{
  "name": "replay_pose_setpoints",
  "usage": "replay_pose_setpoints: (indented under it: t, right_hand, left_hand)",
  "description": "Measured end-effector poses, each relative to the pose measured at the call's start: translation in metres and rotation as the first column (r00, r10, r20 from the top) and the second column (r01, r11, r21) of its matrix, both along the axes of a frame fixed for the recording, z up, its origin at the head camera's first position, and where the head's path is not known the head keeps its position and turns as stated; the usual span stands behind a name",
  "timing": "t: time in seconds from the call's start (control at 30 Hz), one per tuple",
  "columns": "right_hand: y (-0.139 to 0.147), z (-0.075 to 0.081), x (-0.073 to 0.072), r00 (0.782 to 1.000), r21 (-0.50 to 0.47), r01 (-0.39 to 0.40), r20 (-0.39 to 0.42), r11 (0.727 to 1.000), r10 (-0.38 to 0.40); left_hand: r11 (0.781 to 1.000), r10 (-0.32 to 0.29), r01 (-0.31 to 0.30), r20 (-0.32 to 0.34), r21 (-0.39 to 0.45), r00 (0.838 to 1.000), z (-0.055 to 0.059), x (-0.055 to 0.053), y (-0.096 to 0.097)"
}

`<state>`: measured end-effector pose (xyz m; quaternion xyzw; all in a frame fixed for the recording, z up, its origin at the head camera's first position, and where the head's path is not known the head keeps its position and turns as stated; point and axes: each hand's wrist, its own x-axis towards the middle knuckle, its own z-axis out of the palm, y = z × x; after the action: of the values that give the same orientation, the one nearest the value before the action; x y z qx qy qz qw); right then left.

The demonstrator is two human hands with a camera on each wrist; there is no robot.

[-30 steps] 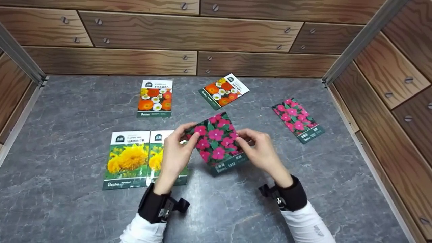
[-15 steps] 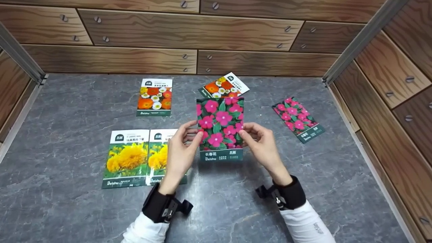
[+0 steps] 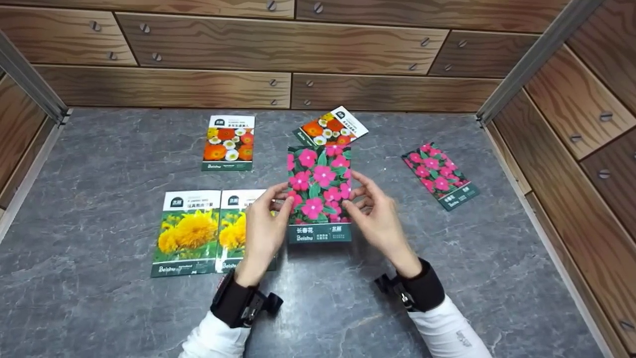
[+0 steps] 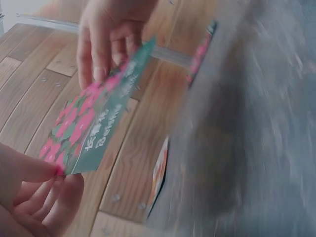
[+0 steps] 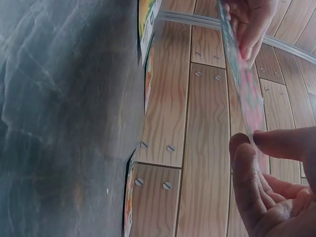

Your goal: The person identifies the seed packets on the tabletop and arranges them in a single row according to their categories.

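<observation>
Head view shows a grey, marble-veined stone tabletop [image 3: 99,308] walled on three sides by wood-grain panels [image 3: 278,47] studded with screw heads. Flat, glossy rectangular seed packets lie on it: two sunflower packets [image 3: 189,233] side by side at 9 o'clock of the hands, an orange-and-white flower packet [image 3: 228,143] at 11 o'clock, a tilted twin of it [image 3: 330,128] at 12 o'clock, and a pink-flower packet [image 3: 440,175] lying askew at 2 o'clock. Held upright above the middle of the tabletop is a thin pink-flower packet with a dark green printed band [image 3: 320,193]. The left hand [image 3: 262,229] pinches its left edge, fingers [image 4: 29,170] clamped on the paper; the right hand [image 3: 377,219] grips the right edge, thumb and fingers [image 5: 276,143] closed on it. Both wrists wear black straps below white sleeves.
</observation>
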<state>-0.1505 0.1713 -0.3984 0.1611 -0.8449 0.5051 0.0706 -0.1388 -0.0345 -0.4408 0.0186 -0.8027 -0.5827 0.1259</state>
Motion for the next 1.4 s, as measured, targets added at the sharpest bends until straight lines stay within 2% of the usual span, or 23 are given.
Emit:
replay_pose_setpoints:
  t: [0.1,0.23,0.27,0.37,0.47,0.53,0.6,0.67,0.73,0.8,0.87,0.97,1.07,1.17,1.27,1.33,1.4]
  right_hand:
    - [0.0,-0.002,-0.001,0.999,0.034,-0.009,0.051,0.999,0.007]
    - [0.002,-0.004,-0.005,0.989,0.054,-0.019,0.15,0.998,0.011]
    - [0.003,-0.004,-0.006,0.984,0.054,-0.026,0.178,0.998,0.016]
    - [0.009,-0.023,-0.016,0.971,0.053,-0.037,0.24,0.998,0.024]
    - [0.014,-0.043,-0.024,0.952,0.088,-0.047,0.306,0.995,0.018]
    - [0.014,-0.052,-0.026,0.942,0.135,-0.06,0.336,0.989,0.011]
    - [0.012,-0.055,-0.025,0.935,0.187,-0.076,0.355,0.979,0.005]
    - [0.01,-0.058,-0.023,0.937,0.246,-0.095,0.35,0.965,0.003]
    - [0.008,-0.06,-0.022,0.95,0.317,-0.11,0.312,0.942,0.007]
    - [0.006,-0.062,-0.02,0.966,0.41,-0.12,0.258,0.904,0.011]
    - [0.006,-0.062,-0.018,0.98,0.516,-0.118,0.196,0.849,0.018]
    - [0.007,-0.061,-0.016,0.988,0.627,-0.134,0.147,0.767,0.052]
    - [0.01,-0.058,-0.014,0.976,0.687,-0.214,0.181,0.694,0.121]
    - [0.013,-0.056,-0.012,0.948,0.703,-0.316,0.254,0.637,0.19]
    - [0.014,-0.055,-0.012,0.929,0.707,-0.369,0.301,0.603,0.216]
    - [0.014,-0.055,-0.012,0.927,0.707,-0.374,0.306,0.6,0.217]
    - [0.013,-0.055,-0.011,0.927,0.71,-0.375,0.306,0.596,0.219]
  left_hand:
    - [0.989,-0.016,0.017,0.006,-0.149,1.0,-0.004,-0.001,0.001]
    - [0.938,-0.061,0.069,0.032,-0.339,0.998,-0.009,0.001,0.003]
    - [0.919,-0.072,0.083,0.043,-0.385,0.997,-0.011,0.002,0.004]
    - [0.854,-0.111,0.119,0.046,-0.506,0.993,-0.014,0.005,0.005]
    - [0.795,-0.169,0.166,0.05,-0.584,0.984,-0.018,0.006,0.006]
    - [0.759,-0.218,0.211,0.065,-0.617,0.974,-0.02,0.007,0.007]
    - [0.71,-0.266,0.261,0.094,-0.653,0.959,-0.022,0.008,0.009]
    - [0.652,-0.31,0.301,0.118,-0.695,0.943,-0.024,0.009,0.01]
    - [0.598,-0.333,0.316,0.13,-0.737,0.934,-0.026,0.01,0.01]
    - [0.562,-0.336,0.309,0.129,-0.767,0.933,-0.028,0.011,0.011]
    - [0.545,-0.326,0.295,0.126,-0.785,0.937,-0.028,0.012,0.012]
    - [0.536,-0.314,0.282,0.122,-0.796,0.941,-0.029,0.012,0.012]
    - [0.528,-0.312,0.304,0.152,-0.793,0.938,-0.028,0.013,0.012]
    - [0.505,-0.309,0.34,0.201,-0.793,0.93,-0.026,0.013,0.012]
    - [0.473,-0.307,0.367,0.241,-0.801,0.921,-0.025,0.014,0.011]
    - [0.457,-0.307,0.376,0.254,-0.806,0.917,-0.025,0.014,0.01]
    - [0.452,-0.31,0.38,0.257,-0.807,0.915,-0.024,0.014,0.009]
